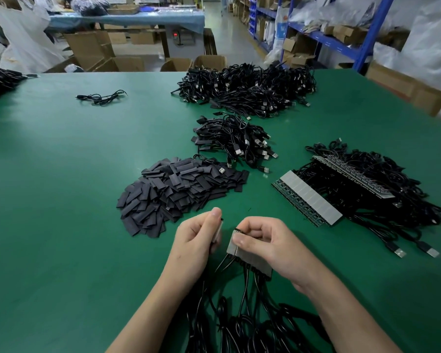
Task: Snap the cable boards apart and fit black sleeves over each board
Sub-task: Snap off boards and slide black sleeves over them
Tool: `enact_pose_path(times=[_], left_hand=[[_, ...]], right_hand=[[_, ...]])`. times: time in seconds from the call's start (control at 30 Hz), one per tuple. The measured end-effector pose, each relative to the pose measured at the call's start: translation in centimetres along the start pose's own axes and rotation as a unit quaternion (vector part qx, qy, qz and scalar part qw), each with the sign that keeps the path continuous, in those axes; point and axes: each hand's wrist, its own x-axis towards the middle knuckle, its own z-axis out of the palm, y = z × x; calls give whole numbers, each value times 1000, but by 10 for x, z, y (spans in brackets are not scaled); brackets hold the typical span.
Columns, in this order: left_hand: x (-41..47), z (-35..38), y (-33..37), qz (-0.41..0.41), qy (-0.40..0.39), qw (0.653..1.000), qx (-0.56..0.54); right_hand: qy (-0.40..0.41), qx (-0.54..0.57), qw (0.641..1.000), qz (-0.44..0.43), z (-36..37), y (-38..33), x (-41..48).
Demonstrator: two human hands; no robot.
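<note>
Grey-faced and stiff, the board strip is pinched at its end by my right hand. My left hand pinches a single board just clear of that strip, which I judge is ready for sleeving. Flat, matte black sleeves lie heaped beyond the strip, within easy reach.

The left hand and right hand are bare, nails short and plain. Bare left forearm and right forearm enter from six o'clock.
</note>
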Motion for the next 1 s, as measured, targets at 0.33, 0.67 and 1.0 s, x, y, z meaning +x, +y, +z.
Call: enact_pose_path(times=[0.33, 0.67, 1.0], left_hand=[[8, -30, 5, 27, 207, 978, -27], [15, -73, 95, 214, 274, 937, -8], [22, 18, 116, 254, -19, 929, 267]], right_hand=[[120, -340, 933, 11, 1, 11, 2], [132, -428, 892, -57, 4, 8, 3], [42, 152, 970, -183, 9, -23, -11]])
